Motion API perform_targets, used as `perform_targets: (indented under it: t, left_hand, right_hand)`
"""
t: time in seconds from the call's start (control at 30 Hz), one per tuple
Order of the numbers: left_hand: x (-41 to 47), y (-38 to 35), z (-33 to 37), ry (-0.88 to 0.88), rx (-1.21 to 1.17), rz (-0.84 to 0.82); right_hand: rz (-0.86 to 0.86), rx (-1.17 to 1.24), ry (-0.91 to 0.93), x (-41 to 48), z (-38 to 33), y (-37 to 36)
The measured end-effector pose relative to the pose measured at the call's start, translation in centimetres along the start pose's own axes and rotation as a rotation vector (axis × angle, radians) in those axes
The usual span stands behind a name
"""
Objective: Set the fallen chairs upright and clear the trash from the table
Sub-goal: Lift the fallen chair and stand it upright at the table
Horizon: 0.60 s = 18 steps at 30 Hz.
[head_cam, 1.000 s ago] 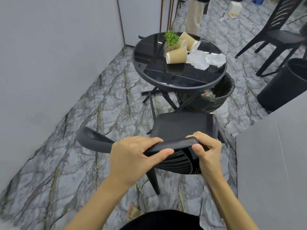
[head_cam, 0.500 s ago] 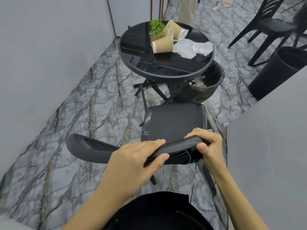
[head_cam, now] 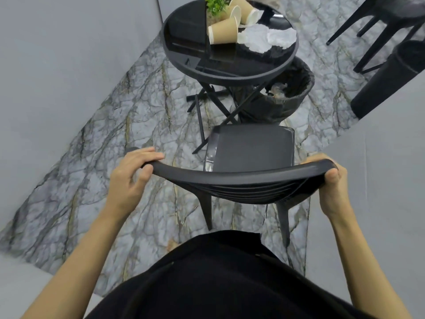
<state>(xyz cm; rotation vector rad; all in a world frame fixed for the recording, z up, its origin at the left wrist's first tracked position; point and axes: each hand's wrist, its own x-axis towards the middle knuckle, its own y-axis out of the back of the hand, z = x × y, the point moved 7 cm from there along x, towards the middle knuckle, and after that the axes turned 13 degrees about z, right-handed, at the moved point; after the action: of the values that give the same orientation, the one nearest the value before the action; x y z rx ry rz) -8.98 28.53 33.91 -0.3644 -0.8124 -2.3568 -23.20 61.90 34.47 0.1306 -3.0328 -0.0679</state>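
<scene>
A black plastic chair (head_cam: 250, 148) stands upright right in front of me, its seat facing the round black table (head_cam: 230, 70). My left hand (head_cam: 131, 178) grips the left end of its curved backrest and my right hand (head_cam: 333, 187) grips the right end. On the table lie three tipped brown paper cups (head_cam: 224, 31) and crumpled white tissue (head_cam: 266, 38), beside a small green plant (head_cam: 215, 3).
A black-lined trash bin (head_cam: 289, 97) with some rubbish sits under the table's right side. Another black chair (head_cam: 381, 24) and a dark cylinder bin (head_cam: 388, 79) are at the far right. Grey walls close in left and right over the marble floor.
The chair has swung round so its backrest now spans squarely before me, and my hands have spread from its right end to both ends. My view has tilted down and closer.
</scene>
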Motion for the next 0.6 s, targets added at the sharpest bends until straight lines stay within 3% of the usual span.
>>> perform_targets:
  t: [0.17,0.4,0.6]
  left_hand:
    - [0.5,-1.8,-3.0,0.23,-0.079,0.05]
    - [-0.6,-6.9,-4.7,0.533,-0.421,-0.009]
    - [-0.2,-8.1,-5.4,0.613,-0.586,0.199]
  right_hand:
    - [0.082,-0.002,-0.008,-0.2,1.2,4.4]
    - [0.121,0.034,-0.01,-0.1,2.1,7.6]
    - [0.138,0.053,-0.032,0.2,1.8,7.5]
